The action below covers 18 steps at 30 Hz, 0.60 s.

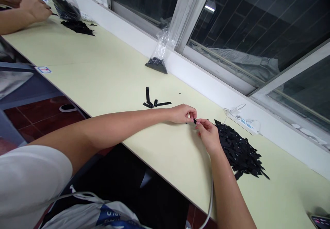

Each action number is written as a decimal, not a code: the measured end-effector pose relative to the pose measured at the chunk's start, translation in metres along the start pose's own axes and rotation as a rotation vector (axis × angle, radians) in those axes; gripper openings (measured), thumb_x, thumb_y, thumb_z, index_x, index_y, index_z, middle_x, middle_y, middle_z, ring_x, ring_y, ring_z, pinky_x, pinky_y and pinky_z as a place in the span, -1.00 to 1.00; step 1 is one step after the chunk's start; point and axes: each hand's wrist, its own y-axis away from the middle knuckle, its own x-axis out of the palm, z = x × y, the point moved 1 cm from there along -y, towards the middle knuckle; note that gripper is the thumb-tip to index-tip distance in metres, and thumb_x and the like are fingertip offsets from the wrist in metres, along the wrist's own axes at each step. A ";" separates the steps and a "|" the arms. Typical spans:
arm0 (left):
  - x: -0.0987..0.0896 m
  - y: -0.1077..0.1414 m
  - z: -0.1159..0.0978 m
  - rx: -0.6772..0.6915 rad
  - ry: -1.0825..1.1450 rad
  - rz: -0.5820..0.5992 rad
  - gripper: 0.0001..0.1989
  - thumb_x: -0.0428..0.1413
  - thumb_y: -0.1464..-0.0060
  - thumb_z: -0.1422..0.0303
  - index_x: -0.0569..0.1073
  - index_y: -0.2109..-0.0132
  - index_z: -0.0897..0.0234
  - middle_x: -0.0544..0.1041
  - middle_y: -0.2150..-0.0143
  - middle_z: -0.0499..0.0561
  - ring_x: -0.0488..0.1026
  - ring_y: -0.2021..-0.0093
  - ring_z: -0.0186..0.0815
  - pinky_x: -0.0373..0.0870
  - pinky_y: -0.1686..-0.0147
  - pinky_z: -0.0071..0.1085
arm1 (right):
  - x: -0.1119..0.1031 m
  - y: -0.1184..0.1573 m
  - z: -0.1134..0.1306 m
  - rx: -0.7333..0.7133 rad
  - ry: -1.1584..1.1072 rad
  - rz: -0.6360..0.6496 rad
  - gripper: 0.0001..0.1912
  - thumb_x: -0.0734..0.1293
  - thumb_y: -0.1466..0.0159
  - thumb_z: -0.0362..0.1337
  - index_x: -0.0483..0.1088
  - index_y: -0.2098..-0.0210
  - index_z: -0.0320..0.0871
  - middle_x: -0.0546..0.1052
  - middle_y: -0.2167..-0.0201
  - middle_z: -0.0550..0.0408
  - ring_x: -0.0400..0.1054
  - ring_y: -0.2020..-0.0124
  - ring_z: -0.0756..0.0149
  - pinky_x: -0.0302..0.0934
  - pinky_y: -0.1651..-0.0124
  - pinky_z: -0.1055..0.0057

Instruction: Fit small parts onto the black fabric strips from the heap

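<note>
Clear plastic bag (161,48), upright by the window ledge (196,84), small dark pieces in its bottom; larger clear bag (65,7), far left, black strips inside, more heaped at its mouth, beside a co-worker's hands (36,9). Pale table (165,156), bearing a few folded black strips (149,100) and, right, a heap of black strips (238,150). Dark windows (237,29); red tiled floor (48,119). Left hand (183,113) and right hand (210,136): fingertips pinched together on one small black piece (195,121), just left of the heap.

The cloth strips (237,149) look matt, the tabletop (103,77) smooth.
</note>
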 end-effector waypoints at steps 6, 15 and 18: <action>-0.001 0.001 -0.002 0.031 -0.062 0.016 -0.79 0.11 -0.08 0.43 0.54 0.13 0.27 0.56 0.22 0.03 0.36 0.32 -0.37 0.25 0.29 -0.39 | 0.001 0.001 0.000 0.019 -0.041 0.017 -0.60 0.46 -0.07 0.02 0.53 0.22 -0.13 0.55 0.33 0.03 0.38 0.35 0.28 0.20 0.43 0.42; 0.002 0.002 -0.003 0.129 -0.188 0.044 -0.76 0.02 -0.20 0.45 0.54 0.06 0.26 0.53 0.07 0.09 0.41 0.14 -0.29 0.25 0.09 -0.35 | -0.001 0.000 0.001 0.012 -0.047 0.036 -0.58 0.46 -0.06 0.05 0.51 0.24 -0.13 0.56 0.33 0.01 0.39 0.34 0.26 0.19 0.43 0.42; 0.003 0.002 -0.004 0.147 -0.235 0.045 -0.78 0.00 -0.23 0.44 0.51 0.07 0.26 0.51 0.07 0.09 0.41 0.13 -0.28 0.25 0.10 -0.36 | 0.000 0.001 0.001 0.010 -0.039 0.046 -0.57 0.46 -0.06 0.06 0.51 0.23 -0.13 0.56 0.33 0.00 0.40 0.33 0.24 0.18 0.43 0.41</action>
